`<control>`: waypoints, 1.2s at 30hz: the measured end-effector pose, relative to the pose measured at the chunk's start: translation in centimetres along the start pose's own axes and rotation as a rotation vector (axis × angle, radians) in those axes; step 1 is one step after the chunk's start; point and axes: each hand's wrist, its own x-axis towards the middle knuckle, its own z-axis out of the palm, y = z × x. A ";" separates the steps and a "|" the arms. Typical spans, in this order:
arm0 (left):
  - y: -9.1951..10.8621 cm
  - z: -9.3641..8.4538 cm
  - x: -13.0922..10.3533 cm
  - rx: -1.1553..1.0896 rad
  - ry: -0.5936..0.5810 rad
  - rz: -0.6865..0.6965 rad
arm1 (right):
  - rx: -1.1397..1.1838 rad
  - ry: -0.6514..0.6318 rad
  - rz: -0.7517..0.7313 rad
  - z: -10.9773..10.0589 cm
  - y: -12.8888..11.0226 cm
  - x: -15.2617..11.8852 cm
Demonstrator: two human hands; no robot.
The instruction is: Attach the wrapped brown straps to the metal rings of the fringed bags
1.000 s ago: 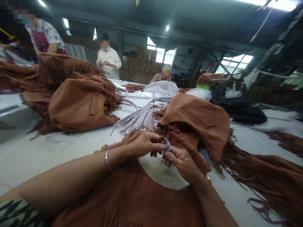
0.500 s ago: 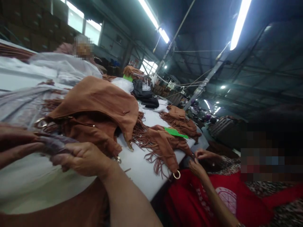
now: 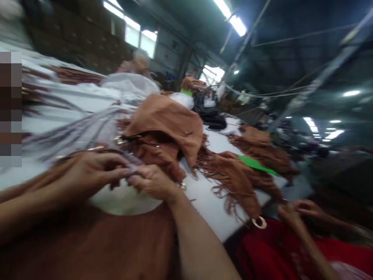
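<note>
In the head view, my left hand (image 3: pixel 100 169) and my right hand (image 3: pixel 154 182) meet at the near side of the white table (image 3: pixel 201 206). Both pinch a strap wrapped in greyish see-through plastic (image 3: pixel 134 160), its fine detail blurred. A brown strap (image 3: pixel 62 165) with gold metal parts runs beside my left hand and wrist. Just beyond my right hand rests a brown suede-like bag (image 3: pixel 166 116), slouched, with gold rings and fringe. Brown material (image 3: pixel 122 245) covers the area below my hands.
To the right, a fringed brown bag (image 3: pixel 233 167) carries a green comb (image 3: pixel 256 164); a co-worker's hands (image 3: pixel 294 210) are at its end. Plastic-wrapped straps (image 3: pixel 84 128) lie left. Farther back are a black bundle (image 3: pixel 211 116) and another person (image 3: pixel 136 64).
The view has swung left, so the scene sits farther right. My left hand now shows fully, close to my right hand. The plastic-wrapped strap is still between them.
</note>
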 end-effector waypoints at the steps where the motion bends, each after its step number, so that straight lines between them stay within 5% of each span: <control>1: 0.8 0.0 0.4 -0.058 -0.007 -0.082 | 0.028 0.014 -0.033 -0.1 -0.1 0.0; 5: 1.4 0.1 1.7 -0.236 0.011 -0.188 | 0.153 0.032 -0.111 -1.4 0.3 0.5; 7: 1.2 0.2 1.7 -0.291 0.013 -0.214 | 0.222 0.148 -0.095 -1.7 0.1 0.6; 16: 0.3 1.2 1.3 -0.520 0.020 -0.309 | 0.155 0.248 0.049 0.1 -0.1 1.2; 22: 0.9 0.6 1.2 -0.457 0.010 -0.353 | 0.234 0.287 0.069 -0.8 0.1 1.1; 26: 0.4 0.7 1.1 -0.236 0.057 -0.371 | 0.270 0.482 0.019 -3.7 -0.4 -0.2; 31: 1.7 2.7 1.9 0.103 -0.239 -0.366 | 0.406 0.520 -0.086 -6.5 -0.3 -1.3; 36: 4.5 8.3 3.0 0.575 -0.576 -0.239 | 0.485 0.492 -0.120 -6.6 0.8 -0.9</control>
